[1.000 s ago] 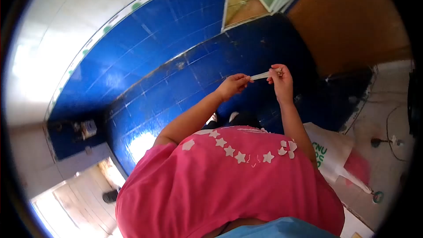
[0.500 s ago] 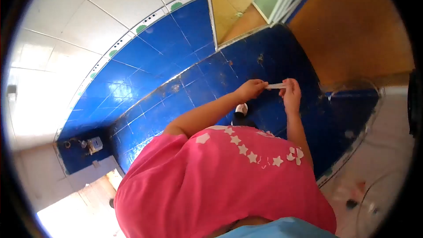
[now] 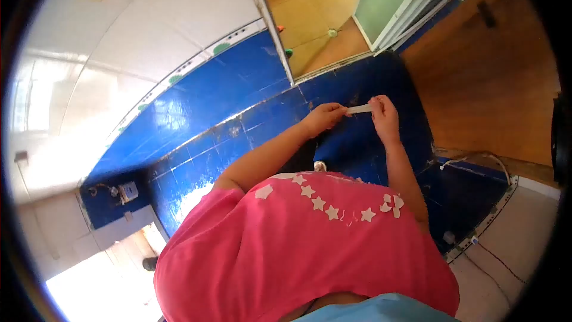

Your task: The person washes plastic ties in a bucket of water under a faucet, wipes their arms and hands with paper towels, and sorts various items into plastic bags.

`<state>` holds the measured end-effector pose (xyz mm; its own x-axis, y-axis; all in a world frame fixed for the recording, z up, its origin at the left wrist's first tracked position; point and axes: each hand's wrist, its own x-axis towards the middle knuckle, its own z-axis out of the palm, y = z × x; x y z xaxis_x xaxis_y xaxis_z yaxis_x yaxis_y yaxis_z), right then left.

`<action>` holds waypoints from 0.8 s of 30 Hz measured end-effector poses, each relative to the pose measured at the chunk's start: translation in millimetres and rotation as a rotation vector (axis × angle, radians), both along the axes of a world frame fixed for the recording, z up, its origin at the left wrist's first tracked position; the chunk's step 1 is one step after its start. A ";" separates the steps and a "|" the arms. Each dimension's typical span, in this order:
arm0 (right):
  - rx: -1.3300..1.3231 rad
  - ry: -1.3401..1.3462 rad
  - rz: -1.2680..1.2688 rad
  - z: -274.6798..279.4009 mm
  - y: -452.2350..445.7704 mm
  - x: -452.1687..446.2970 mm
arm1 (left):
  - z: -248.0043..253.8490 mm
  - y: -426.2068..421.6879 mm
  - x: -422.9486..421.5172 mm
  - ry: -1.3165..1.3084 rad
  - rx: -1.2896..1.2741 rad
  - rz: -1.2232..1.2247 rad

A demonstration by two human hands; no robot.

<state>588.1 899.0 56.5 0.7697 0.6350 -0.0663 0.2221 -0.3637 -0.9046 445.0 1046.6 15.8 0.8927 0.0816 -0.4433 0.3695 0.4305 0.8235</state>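
A thin whitish strip is stretched level between my two hands, over the blue tiled floor. My left hand pinches one end of it, its fingers curled. At the other end my right hand is closed on the strip with bent fingers. What the strip is made of is too small to tell. Below my hands are my pink shirt with white stars and part of one shoe.
A doorway with a yellowish floor and a frosted door panel lies ahead. A brown wooden door stands at the right. Blue and white tiled wall runs along the left, with a small box mounted lower down. Thin cables show at lower right.
The view has moved forward toward the doorway, showing more of its floor and the wooden door. The white bag at the right has left the view. Both hands still hold the strip.
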 end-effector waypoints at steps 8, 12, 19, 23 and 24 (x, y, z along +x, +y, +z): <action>-0.155 0.332 0.166 33.3 48.0 125.3 | 11.4 81.5 127.3 -0.052 0.443 -0.191; -0.332 0.368 0.263 40.5 55.3 172.2 | 5.4 111.2 194.2 -0.143 0.562 -0.328; -0.426 0.570 0.479 23.8 84.1 271.5 | -5.4 157.4 303.4 -0.186 0.555 -0.549; -0.403 0.599 0.567 2.2 146.9 346.0 | -14.6 208.4 351.5 -0.177 0.661 -0.459; -0.409 0.532 0.601 -0.9 165.1 361.8 | 11.2 223.2 361.5 0.021 0.619 -0.499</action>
<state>949.9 1064.1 55.6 0.1183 0.7691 -0.6281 0.0680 -0.6373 -0.7676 806.4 1269.9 27.0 0.8807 -0.0886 -0.4654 0.4165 -0.3235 0.8496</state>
